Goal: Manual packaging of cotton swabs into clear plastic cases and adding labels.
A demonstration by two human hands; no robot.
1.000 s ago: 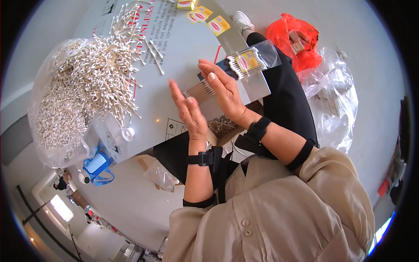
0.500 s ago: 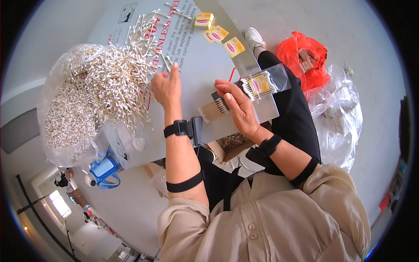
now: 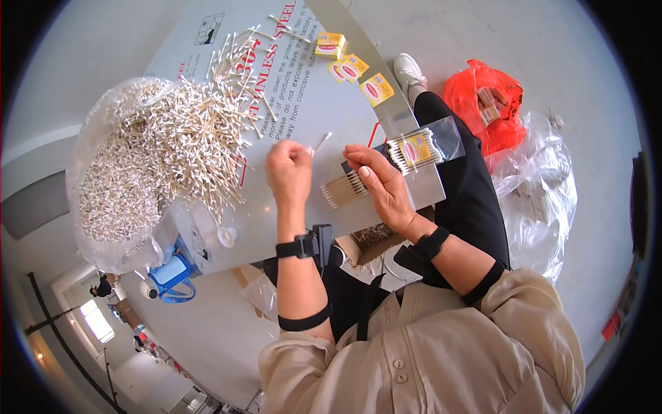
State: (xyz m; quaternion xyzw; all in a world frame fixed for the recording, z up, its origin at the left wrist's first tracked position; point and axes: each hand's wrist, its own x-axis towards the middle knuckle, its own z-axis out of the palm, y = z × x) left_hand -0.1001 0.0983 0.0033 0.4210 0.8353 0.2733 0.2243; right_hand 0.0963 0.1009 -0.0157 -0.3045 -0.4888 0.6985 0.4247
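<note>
My left hand (image 3: 289, 172) is closed in a pinch over the table, with a single cotton swab (image 3: 323, 143) sticking out from its fingertips toward the right. My right hand (image 3: 383, 186) rests on its side, fingers stretched out and slightly curved, thumb apart. It lies over a flat row of cotton swabs (image 3: 340, 192), whose bare sticks show on its left. Just beyond its knuckles, white-tipped swabs and a yellow card (image 3: 416, 149) lie in a clear plastic sleeve (image 3: 448, 138) that overhangs the table edge. The palm's underside is hidden.
A big clear bag (image 3: 86, 152) spills a heap of cotton swabs (image 3: 200, 131) across the left of the metal table (image 3: 276, 221). Yellow cards (image 3: 376, 90) and a card stack (image 3: 330, 45) lie at the far edge. Red (image 3: 465, 93) and clear (image 3: 545, 200) bags sit on the floor.
My left hand has moved right from beside the swab heap, its fingers now pinching one cotton swab. My right hand stays over the row. The view has shifted slightly.
</note>
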